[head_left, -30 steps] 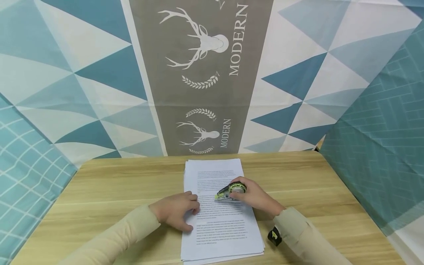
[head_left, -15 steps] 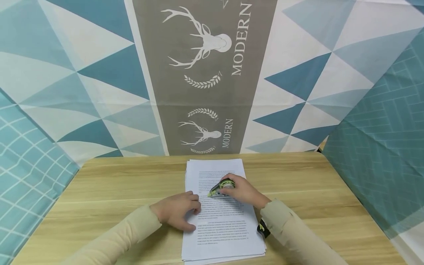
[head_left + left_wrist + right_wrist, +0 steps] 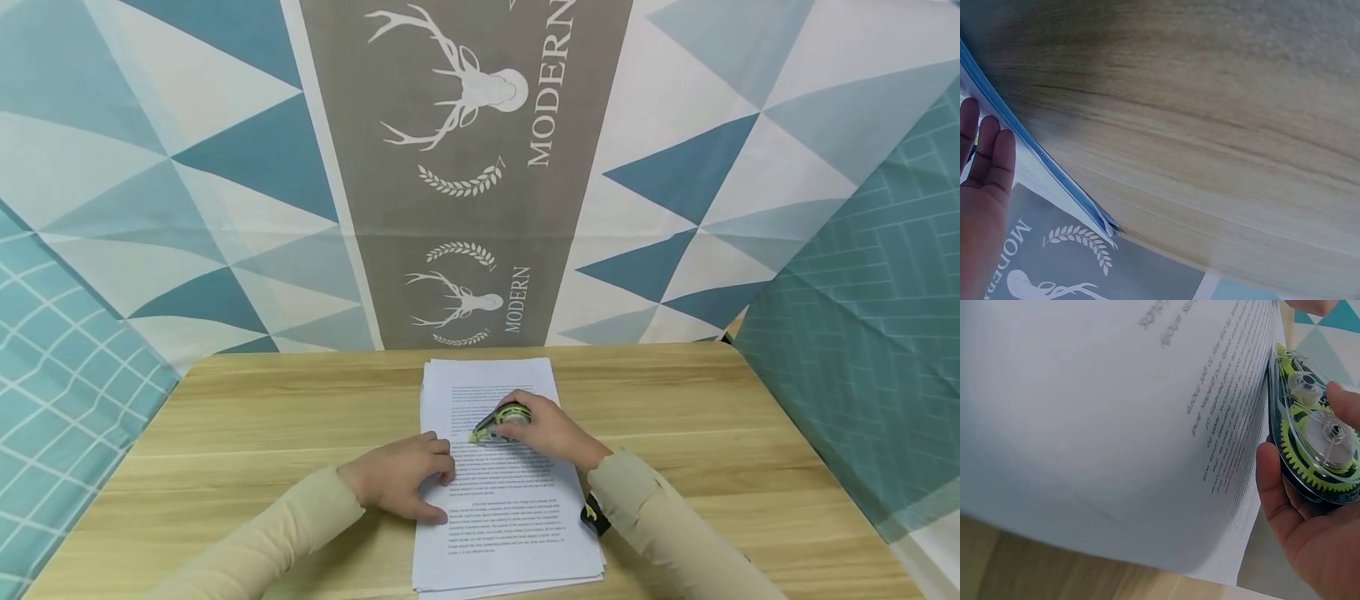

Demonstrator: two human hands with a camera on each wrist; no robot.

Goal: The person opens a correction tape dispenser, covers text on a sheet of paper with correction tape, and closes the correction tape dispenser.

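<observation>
Right hand (image 3: 551, 429): partly closed, thumb and fingers on opposite sides of a clear and black plastic correction tape dispenser with yellow-green gears (image 3: 513, 414), which it holds over the page.
Correction tape dispenser: above the middle part of the top sheet, its narrow yellow-green tip turned left towards the other hand, down at the printed lines; whether the tip touches the paper I cannot tell. Through the clear shell, 2 round wheels show in the right wrist view.
Left hand (image 3: 401, 475): relaxed, fingers loosely bent, thumb spread apart from them; it grips nothing and rests at the left edge of the paper.
White stack of printed paper sheets (image 3: 510, 568): lies lengthwise away from the person, slightly uneven, with lower sheets peeking out at the near end; black text fills much of the top page.
Sleeves: 2 in cream cloth, the left sleeve (image 3: 292, 525) and the right sleeve (image 3: 660, 517), both reaching the wrists.
Small black object with a yellow-green mark (image 3: 595, 515): just beside the right sleeve.
Light wooden table (image 3: 262, 417): bears the stack, its grain running left to right.
Grey-brown cloth panel (image 3: 382, 192): behind the table, printed with 2 white stag heads and "MODERN" 2 times, between areas of blue and white triangles (image 3: 277, 167).
</observation>
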